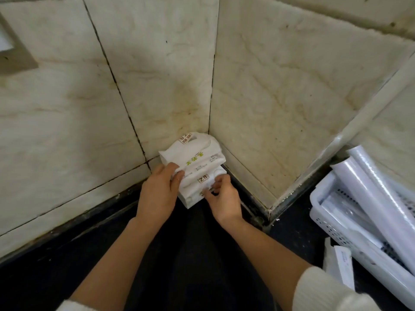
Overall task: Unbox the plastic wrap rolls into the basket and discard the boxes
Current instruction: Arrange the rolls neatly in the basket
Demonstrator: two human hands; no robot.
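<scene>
The print on the white boxes (195, 162) is too small to be read, and how many are stacked in the corner cannot be told. The stack is pushed against two veined, stained stone walls (280, 97) on a dark floor (56, 277). The left hand (157, 194) is clamped on the stack's left side, the fingers curled over the crumpled top. The right hand (222, 203) is pinched on the end flap of the lowest box. At the right edge a white perforated basket (332, 234) is cut off by the frame; glossy film rolls (372, 194) lie slanted in it. Another box (341, 265) is seen beside the basket. Little open floor is left between stack and basket.
</scene>
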